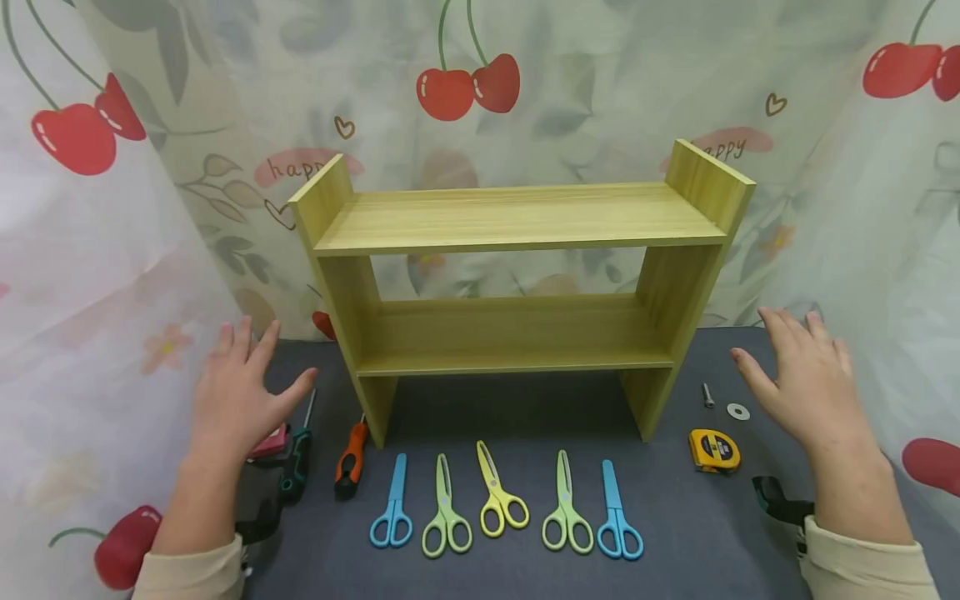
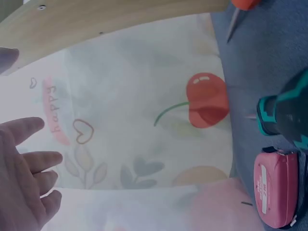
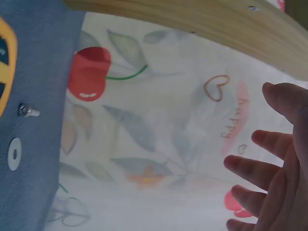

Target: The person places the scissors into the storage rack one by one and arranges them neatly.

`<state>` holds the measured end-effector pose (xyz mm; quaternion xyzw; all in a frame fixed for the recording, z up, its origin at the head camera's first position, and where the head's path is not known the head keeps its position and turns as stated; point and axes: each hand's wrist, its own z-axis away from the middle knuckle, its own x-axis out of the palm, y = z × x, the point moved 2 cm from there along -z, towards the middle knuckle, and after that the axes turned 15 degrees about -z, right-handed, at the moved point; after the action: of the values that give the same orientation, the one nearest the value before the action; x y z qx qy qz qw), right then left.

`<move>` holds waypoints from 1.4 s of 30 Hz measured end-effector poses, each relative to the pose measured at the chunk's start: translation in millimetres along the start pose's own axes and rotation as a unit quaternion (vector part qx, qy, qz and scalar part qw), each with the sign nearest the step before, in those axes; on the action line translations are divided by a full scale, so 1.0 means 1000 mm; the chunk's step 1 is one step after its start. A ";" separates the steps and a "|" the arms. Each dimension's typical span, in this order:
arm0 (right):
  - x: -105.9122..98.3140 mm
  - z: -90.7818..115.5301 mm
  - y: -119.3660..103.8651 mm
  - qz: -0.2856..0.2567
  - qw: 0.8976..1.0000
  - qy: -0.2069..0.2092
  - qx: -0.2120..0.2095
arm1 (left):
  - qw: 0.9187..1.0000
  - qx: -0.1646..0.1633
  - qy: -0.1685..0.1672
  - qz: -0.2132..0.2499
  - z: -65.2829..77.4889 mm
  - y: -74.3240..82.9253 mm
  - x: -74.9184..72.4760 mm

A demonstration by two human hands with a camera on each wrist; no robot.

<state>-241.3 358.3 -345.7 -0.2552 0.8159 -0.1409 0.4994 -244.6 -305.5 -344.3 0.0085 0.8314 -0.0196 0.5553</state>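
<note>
A two-tier wooden shelf (image 1: 517, 218) stands upright at the middle of the dark table. My left hand (image 1: 236, 400) is raised to its left with fingers spread, holding nothing. On the other side my right hand (image 1: 813, 387) is also raised, fingers apart, touching nothing. In front of the shelf lie several scissors: blue ones (image 1: 396, 492) at both ends, green ones (image 1: 442, 500) further in, and a yellow pair (image 1: 491, 483) in the middle. Below the left hand are a green-black screwdriver (image 1: 296, 467) and a pink tape measure (image 2: 279, 187).
An orange screwdriver (image 1: 351, 467) lies by the shelf's left leg. Near the right hand sit a yellow tape measure (image 1: 714, 451), a bolt (image 1: 707, 395) and a washer (image 1: 738, 412). A cherry-printed curtain (image 1: 562, 142) closes off the back and sides.
</note>
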 end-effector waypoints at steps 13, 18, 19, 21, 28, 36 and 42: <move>-0.017 0.009 -0.029 -0.059 0.998 -0.003 -0.036 | 0.997 0.002 0.036 0.075 0.005 0.008 -0.017; -0.021 0.012 -0.042 -0.058 0.996 -0.008 -0.064 | 0.994 -0.002 0.056 0.090 0.008 0.013 -0.024; -0.021 0.012 -0.045 -0.059 0.996 -0.008 -0.072 | 0.994 -0.003 0.061 0.095 0.009 0.014 -0.026; -0.021 0.013 -0.049 -0.060 0.994 -0.007 -0.087 | 0.991 -0.006 0.074 0.108 0.009 0.015 -0.028; -0.022 0.019 -0.065 -0.075 0.990 -0.013 -0.115 | 0.973 0.000 0.146 0.180 0.011 0.023 -0.032; -0.021 0.030 -0.082 -0.095 0.991 -0.072 -0.060 | 0.941 -0.005 0.194 0.277 0.013 0.034 -0.034; -0.022 0.034 -0.088 -0.129 0.986 -0.096 -0.035 | 0.920 -0.006 0.201 0.337 0.014 0.046 -0.031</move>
<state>-178.8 298.3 -302.9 -0.3881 0.7287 -0.1502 0.5439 -217.5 -259.6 -321.8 0.2885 0.8737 0.1757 0.3501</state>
